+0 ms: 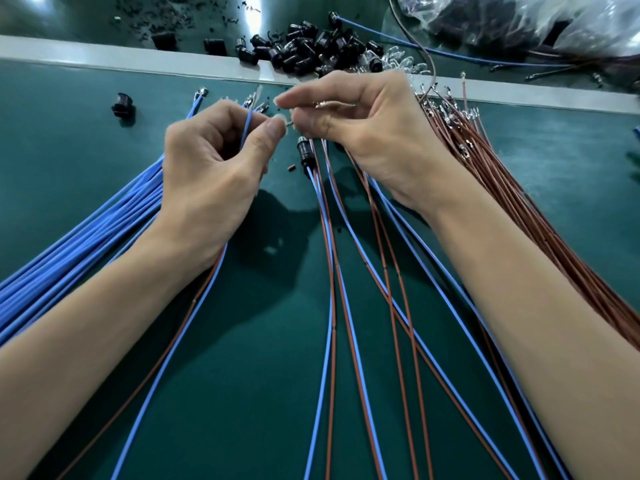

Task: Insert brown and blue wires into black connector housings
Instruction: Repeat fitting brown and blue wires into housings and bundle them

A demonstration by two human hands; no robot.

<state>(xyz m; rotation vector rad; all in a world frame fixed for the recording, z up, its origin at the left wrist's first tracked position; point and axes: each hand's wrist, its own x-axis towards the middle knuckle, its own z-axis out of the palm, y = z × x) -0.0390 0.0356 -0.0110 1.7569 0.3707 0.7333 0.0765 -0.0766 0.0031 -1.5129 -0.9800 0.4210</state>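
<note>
My left hand (211, 168) pinches a blue wire (246, 128) between thumb and forefinger, its metal tip pointing up near the right hand. A brown wire also runs from under that hand toward me. My right hand (360, 129) pinches a small metal terminal (334, 105) at its fingertips. What lies inside its curled fingers is hidden. Just below the fingertips a black connector housing (305, 154) lies on the mat with a blue and a brown wire in it. Several finished blue-and-brown pairs (332, 271) run toward me.
A bundle of blue wires (86, 244) fans out at the left, a bundle of brown wires (512, 188) at the right. A pile of black housings (311, 46) sits beyond the white strip (104, 57). One loose housing (123, 105) lies far left. A plastic bag (554, 22) is at top right.
</note>
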